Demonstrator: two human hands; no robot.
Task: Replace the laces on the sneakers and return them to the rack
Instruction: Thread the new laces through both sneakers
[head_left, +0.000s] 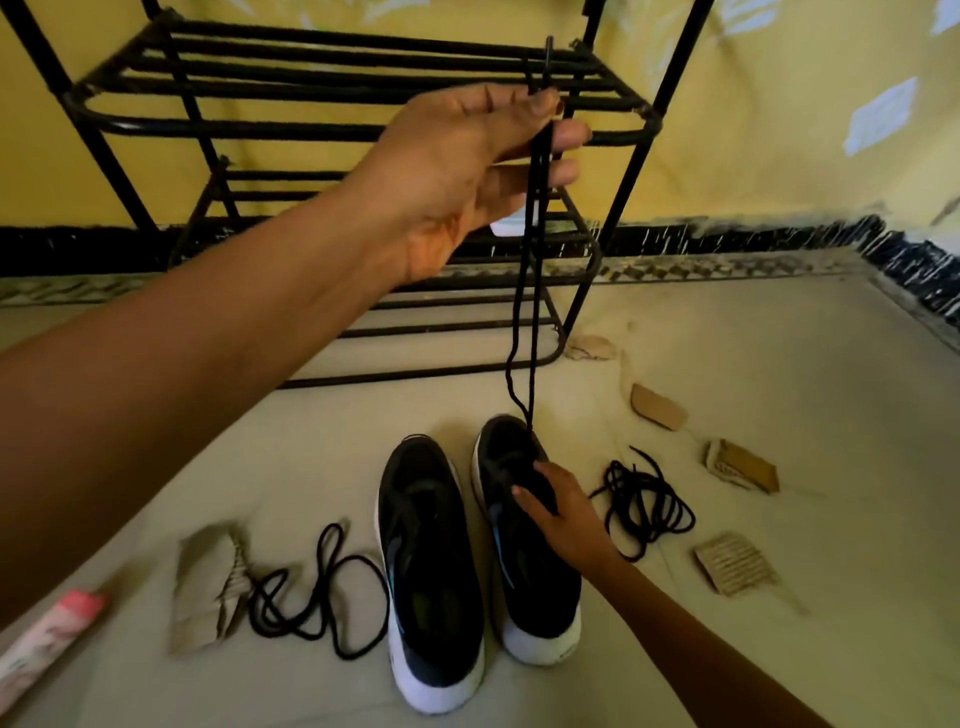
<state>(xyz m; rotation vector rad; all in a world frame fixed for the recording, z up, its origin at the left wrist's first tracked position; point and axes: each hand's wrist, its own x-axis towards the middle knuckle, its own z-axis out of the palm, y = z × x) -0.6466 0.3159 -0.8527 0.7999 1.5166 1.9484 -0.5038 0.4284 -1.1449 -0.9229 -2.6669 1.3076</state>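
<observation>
Up high, the left hand lifts a black lace off the right-hand sneaker.

Thumb and forefinger pinch both strands of it, tips poking up at twelve o'clock, the strands dropping straight down into the toe end of that shoe. Right hand lies on the upper, fingers spread and pressing it down on the floor. Left-hand sneaker sits just beside it, touching or nearly so. Loose lace coiled at eight o'clock of the pair, another loose lace at three o'clock. Black rack stands beyond the toes, against the yellow wall.
</observation>
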